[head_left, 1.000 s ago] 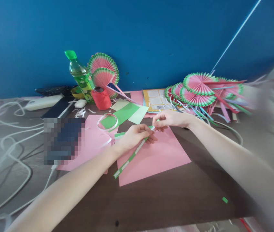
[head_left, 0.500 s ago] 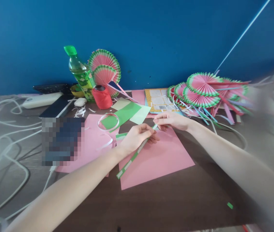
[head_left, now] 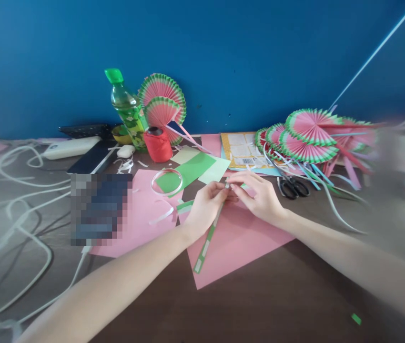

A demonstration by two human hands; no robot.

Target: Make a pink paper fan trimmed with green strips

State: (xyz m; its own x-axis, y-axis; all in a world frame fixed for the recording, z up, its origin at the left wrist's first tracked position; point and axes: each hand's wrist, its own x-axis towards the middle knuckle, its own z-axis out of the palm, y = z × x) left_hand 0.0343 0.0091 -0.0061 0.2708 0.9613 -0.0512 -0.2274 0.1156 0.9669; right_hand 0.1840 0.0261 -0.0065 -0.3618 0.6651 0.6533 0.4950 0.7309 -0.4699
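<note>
My left hand (head_left: 207,206) is closed around the upper part of a long green and white paper strip (head_left: 206,244), which hangs down over a pink paper sheet (head_left: 240,243). My right hand (head_left: 259,194) meets it at the strip's top end, fingers pinched on the strip. Both hands hover just above the pink sheet on the dark brown table (head_left: 259,305).
Black scissors (head_left: 293,187) lie right of my hands. Pink and green paper fans (head_left: 308,136) pile at the back right, two more (head_left: 162,102) lean by a green bottle (head_left: 128,112) and red thread spool (head_left: 158,143). A clear tape ring (head_left: 167,181), green papers, white cables (head_left: 16,219) lie left.
My right hand has drawn in toward the left hand, now touching it at the strip's top. The strip hangs steeper. The view shifted, showing the scissors.
</note>
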